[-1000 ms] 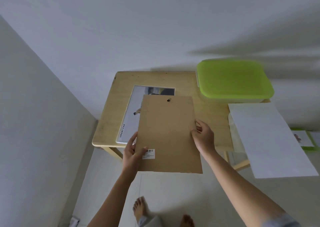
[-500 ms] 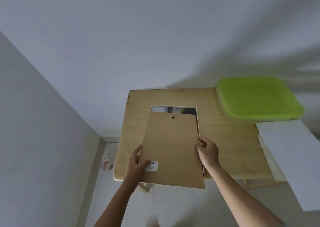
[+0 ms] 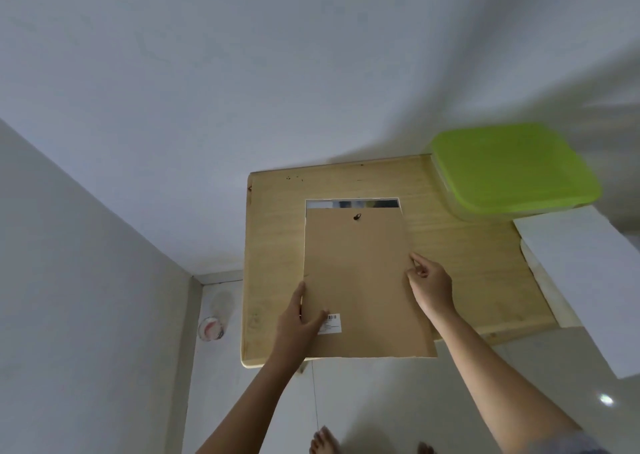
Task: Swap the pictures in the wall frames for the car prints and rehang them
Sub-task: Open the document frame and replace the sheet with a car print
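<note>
home room | wooden table in bare white wall corner | tiled floor

Bare tabletop between backing and box

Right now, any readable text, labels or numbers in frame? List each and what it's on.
Nothing reads cleanly.
Barcode sticker on the brown backing board: bars visible, print under them too small to read.
Print strip showing above the board: blurred, no words legible.
Green box lid, white sheet: no markings visible.
</note>
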Demonstrator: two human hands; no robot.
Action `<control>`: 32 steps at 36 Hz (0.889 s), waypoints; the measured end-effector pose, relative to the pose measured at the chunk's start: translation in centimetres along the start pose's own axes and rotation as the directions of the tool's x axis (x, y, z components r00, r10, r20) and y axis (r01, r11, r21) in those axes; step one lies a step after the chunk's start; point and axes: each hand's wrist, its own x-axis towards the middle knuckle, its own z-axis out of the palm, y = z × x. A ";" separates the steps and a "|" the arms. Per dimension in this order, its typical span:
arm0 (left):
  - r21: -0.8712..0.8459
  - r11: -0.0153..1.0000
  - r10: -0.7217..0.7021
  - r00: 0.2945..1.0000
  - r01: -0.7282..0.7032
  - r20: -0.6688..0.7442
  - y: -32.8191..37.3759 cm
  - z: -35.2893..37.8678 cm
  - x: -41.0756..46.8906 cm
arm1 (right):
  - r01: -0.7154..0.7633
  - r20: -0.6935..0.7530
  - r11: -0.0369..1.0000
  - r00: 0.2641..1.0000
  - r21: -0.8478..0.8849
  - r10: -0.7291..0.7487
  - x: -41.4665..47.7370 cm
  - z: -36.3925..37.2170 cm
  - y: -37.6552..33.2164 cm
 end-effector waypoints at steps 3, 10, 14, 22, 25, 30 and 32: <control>0.122 0.992 0.041 0.999 -0.038 -0.028 0.0 0.2 0.1 | 0.004 0.006 0.999 1.000 -0.042 -0.003 0.3 0.2 0.4; 0.283 0.958 0.056 0.998 -0.044 -0.035 0.6 0.1 0.1 | -0.012 0.051 0.992 0.999 -0.124 0.019 0.1 0.4 0.4; 0.363 0.931 0.065 0.997 -0.047 -0.039 0.2 0.2 0.4 | -0.001 0.110 0.983 0.994 -0.183 0.022 0.1 0.4 0.5; 0.421 0.903 0.108 0.993 -0.081 -0.041 -0.2 0.5 0.6 | 0.039 0.214 0.925 0.976 -0.378 0.046 0.2 -0.4 0.7; 0.391 0.916 0.107 0.993 -0.083 -0.041 -0.3 0.6 0.8 | 0.055 0.232 0.892 0.971 -0.450 0.057 0.3 -0.5 0.6; 0.377 0.922 0.111 0.993 -0.093 -0.026 -0.4 0.5 0.9 | 0.088 0.224 0.818 0.973 -0.568 0.051 -0.1 -0.8 0.5; 0.372 0.923 0.114 0.993 -0.098 -0.021 -0.4 0.5 1.0 | 0.098 0.229 0.818 0.973 -0.567 0.043 -0.3 -0.8 0.7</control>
